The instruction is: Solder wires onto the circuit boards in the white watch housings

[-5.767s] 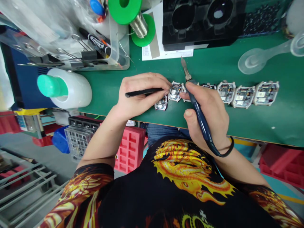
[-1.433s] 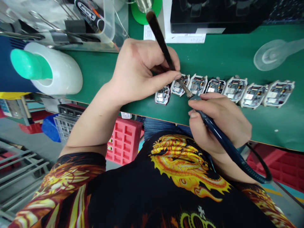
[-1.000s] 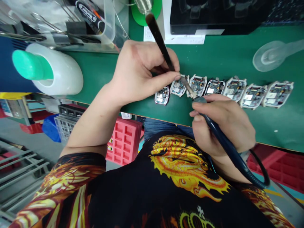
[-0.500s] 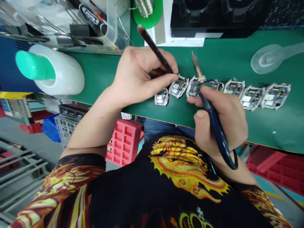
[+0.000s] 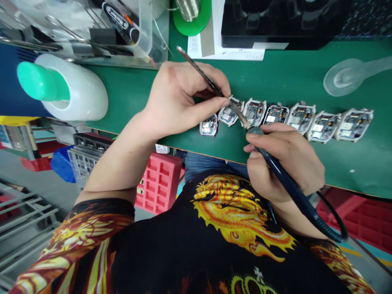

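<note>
A row of several small white-framed circuit boards (image 5: 301,116) lies on the green mat (image 5: 288,77). My left hand (image 5: 180,98) pinches black tweezers (image 5: 197,70) whose tips rest on the second board from the left (image 5: 228,115). My right hand (image 5: 284,157) grips a dark blue soldering iron (image 5: 275,167), and its metal tip (image 5: 238,112) touches that same board. One more board (image 5: 208,124) lies slightly nearer me, under my left fingers.
A white bottle with a green cap (image 5: 61,92) lies at the left. Behind are a clear tool box (image 5: 101,32), a green solder spool (image 5: 191,14), a black fixture (image 5: 284,22) and a clear funnel (image 5: 346,75). Red trays (image 5: 159,181) sit below the table edge.
My right hand swung the iron tip from pointing up and away back down onto the second board. The tweezers tilted lower and further left. The boards stayed in place.
</note>
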Demonstrator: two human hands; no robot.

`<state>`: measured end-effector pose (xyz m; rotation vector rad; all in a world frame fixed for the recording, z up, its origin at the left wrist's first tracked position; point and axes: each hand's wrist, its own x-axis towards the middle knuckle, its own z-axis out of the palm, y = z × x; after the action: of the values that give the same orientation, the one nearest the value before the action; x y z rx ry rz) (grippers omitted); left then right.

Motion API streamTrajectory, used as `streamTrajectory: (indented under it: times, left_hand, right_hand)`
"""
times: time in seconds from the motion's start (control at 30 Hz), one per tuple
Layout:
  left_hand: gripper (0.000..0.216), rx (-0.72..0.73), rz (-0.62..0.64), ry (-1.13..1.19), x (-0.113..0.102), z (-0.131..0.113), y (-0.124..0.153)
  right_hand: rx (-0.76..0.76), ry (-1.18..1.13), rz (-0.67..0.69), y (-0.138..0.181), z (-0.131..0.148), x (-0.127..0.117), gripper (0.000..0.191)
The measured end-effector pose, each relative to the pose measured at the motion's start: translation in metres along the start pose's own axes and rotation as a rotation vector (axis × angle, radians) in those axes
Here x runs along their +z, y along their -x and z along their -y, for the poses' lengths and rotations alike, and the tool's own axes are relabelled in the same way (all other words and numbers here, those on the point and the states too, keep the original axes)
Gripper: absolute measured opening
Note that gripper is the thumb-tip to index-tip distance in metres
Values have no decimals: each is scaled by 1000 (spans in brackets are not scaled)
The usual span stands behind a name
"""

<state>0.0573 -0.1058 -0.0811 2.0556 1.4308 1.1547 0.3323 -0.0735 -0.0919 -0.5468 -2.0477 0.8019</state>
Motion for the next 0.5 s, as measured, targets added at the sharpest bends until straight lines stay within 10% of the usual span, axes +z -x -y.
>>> streamTrajectory:
  times: [0.5]
  left_hand:
    - [15,-96,-3,-39,1,-14,-1]
  right_hand:
    - [26,27,-29,-2,2,7,38]
